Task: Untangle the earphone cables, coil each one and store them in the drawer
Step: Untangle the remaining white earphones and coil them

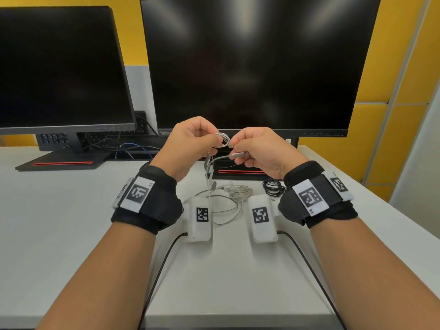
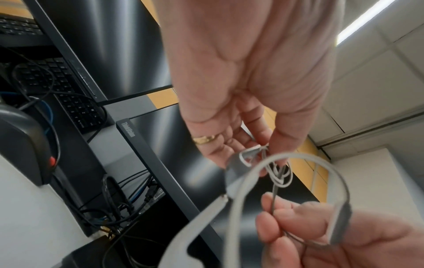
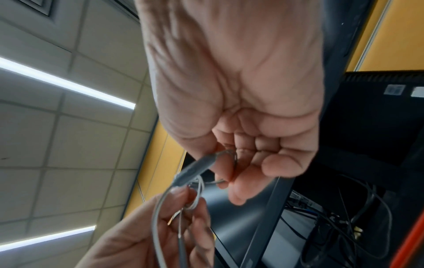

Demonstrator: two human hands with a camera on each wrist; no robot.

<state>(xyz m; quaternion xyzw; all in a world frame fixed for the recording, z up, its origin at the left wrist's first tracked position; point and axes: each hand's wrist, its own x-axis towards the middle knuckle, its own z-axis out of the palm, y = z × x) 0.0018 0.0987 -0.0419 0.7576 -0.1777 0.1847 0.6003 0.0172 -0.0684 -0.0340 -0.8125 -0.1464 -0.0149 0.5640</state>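
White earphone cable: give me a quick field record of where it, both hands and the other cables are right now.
white earphone cable: partly coiled, held up in front of the monitor
left hand: pinches the small coil
right hand: pinches the cable near its inline piece
loose end: hangs to the desk
second white cable: bundled on desk
black cable: bundled on desk
drawer: not in view

2 dark, switched-off monitors: a large black flat-screen monitor (image 1: 257, 65) straight ahead, a second black monitor (image 1: 62, 67) to its left on a black stand base with a red stripe (image 1: 62, 163). Behind them, a tangle of black and blue cables (image 1: 128, 147) (a black keyboard (image 2: 69, 94) there too). All on a pale grey desk (image 1: 71, 210), against a yellow panelled wall (image 1: 392, 79).
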